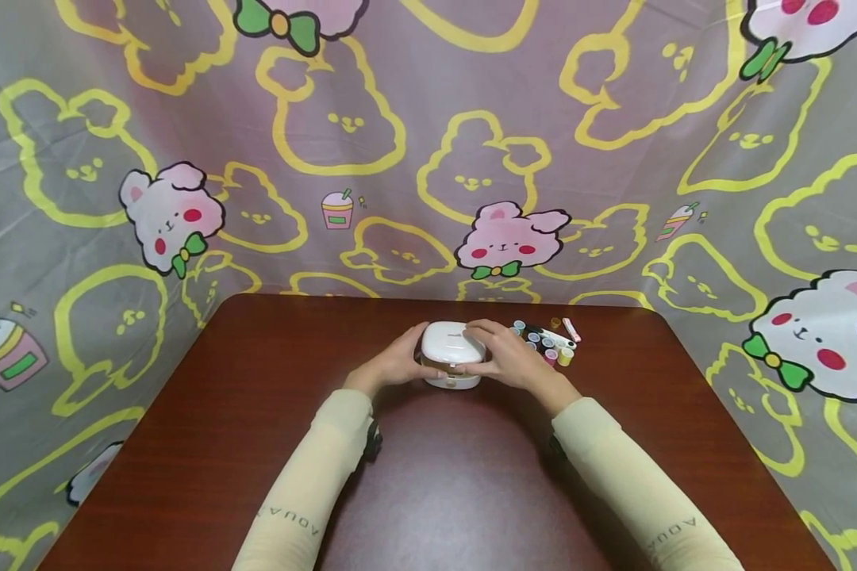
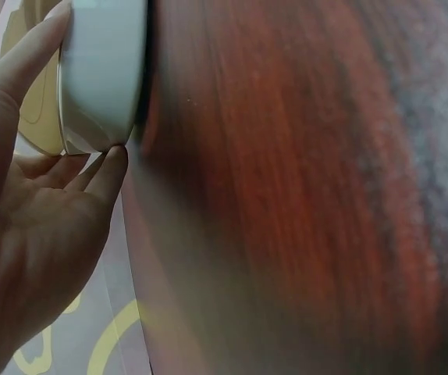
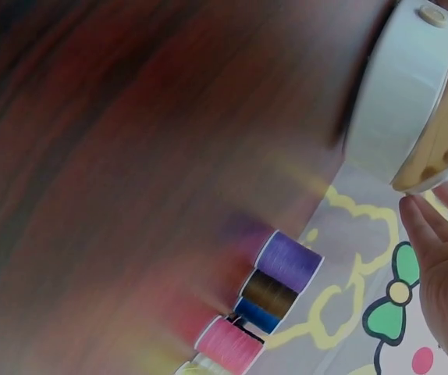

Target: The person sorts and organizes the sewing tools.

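Holding box (image 1: 448,346) near far table edge (image 1: 328,302)

My cream fabric left sleeve (image 1: 303,476) and right sleeve (image 1: 632,468) read "AQUA"; print on the rounded white plastic box (image 1: 448,346) blurs.

In the head view, the worktop (image 1: 257,396) gives open passage from mid-left to lower left and again at mid-right. The white box (image 1: 446,341) blocks the centre, flanked by left grip (image 1: 398,358) and right grip (image 1: 509,355). Thread spools (image 1: 565,357) obstruct the area right of centre. Patterned cloth (image 1: 393,186) bars the back; sleeves (image 1: 314,476) bound the lower-middle gap.
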`<state>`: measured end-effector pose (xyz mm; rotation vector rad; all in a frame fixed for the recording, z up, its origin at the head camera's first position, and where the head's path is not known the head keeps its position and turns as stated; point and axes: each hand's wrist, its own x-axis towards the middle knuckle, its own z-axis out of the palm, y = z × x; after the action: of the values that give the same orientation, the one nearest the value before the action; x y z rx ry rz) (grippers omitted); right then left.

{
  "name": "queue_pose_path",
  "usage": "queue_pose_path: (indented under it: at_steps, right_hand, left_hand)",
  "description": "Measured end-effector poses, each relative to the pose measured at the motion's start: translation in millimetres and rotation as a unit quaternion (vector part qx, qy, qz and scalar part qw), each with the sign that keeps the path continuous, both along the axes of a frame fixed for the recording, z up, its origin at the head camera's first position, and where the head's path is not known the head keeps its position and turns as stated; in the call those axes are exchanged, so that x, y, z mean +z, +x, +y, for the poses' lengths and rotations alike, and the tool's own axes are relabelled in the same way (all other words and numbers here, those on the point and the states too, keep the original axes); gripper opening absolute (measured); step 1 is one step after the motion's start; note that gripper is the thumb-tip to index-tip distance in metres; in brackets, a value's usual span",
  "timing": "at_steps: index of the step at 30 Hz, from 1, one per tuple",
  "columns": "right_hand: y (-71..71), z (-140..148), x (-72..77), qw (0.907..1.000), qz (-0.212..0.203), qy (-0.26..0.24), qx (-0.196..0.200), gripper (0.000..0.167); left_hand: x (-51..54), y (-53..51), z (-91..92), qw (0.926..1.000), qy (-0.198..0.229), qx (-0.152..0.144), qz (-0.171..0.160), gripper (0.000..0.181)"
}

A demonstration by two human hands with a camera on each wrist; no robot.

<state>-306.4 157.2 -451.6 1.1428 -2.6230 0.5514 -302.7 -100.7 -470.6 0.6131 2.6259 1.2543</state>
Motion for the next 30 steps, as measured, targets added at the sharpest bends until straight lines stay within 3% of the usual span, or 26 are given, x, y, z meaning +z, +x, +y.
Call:
queue_pose_path:
  at_steps: [6,13,20,30]
  right_hand:
    - [0.2,2.2,1.2,0.9997,0.007,-0.017,0.015,0.06]
    - [-3.6,1.6,2.7,0.9986,-0.004,-0.052,0.005,0.052]
    - [-6.1,-0.9,4.5,0.9963,-0.008,-0.086,0.004,0.043]
    - [-6.7,-2.7,3.5,0.9951,-0.027,-0.094,-0.01,0.038]
  left_hand:
    - [-2.3,-0.5,-0.8,0.9999,0.009,0.001,-0.005,0.11]
    - [-3.8,-2.0,0.3,0.9987,0.048,-0.015,0.002,0.095]
    - [-0.6,0.8,-0.2,0.9988,0.049,-0.007,-0.003,0.101]
    - [-2.9,-0.1,-0.2,0.9988,0.047,-0.001,-0.009,0.102]
